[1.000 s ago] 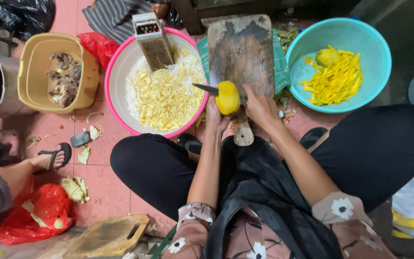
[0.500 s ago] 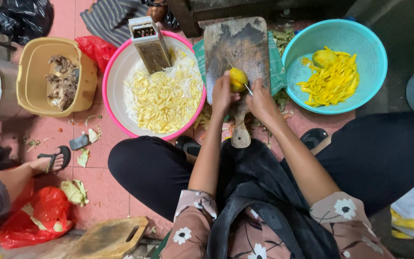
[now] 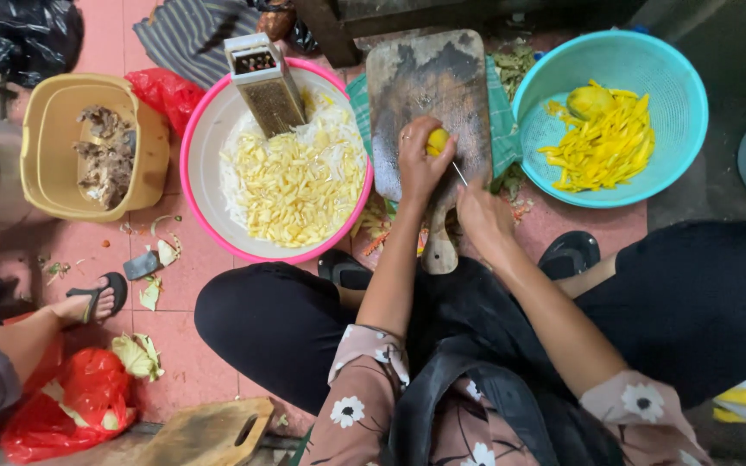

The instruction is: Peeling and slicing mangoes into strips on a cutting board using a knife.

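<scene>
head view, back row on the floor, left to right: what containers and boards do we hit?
Yellow tub of brownish scraps → pink-rimmed bowl of pale shreds, with a metal grater leaning in it → wooden cutting board, where the left hand holds a yellow fruit and the right hand a knife → teal bowl of yellow strips.

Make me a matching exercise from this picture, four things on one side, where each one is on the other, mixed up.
Things:
1. grater
2. yellow fruit
3. yellow strips
4. brown scraps

Places:
A. teal bowl
B. left hand, on the cutting board
C. tan tub
D. rim of the pink bowl

Pairs: 1-D, 2-B, 3-A, 4-C
</scene>
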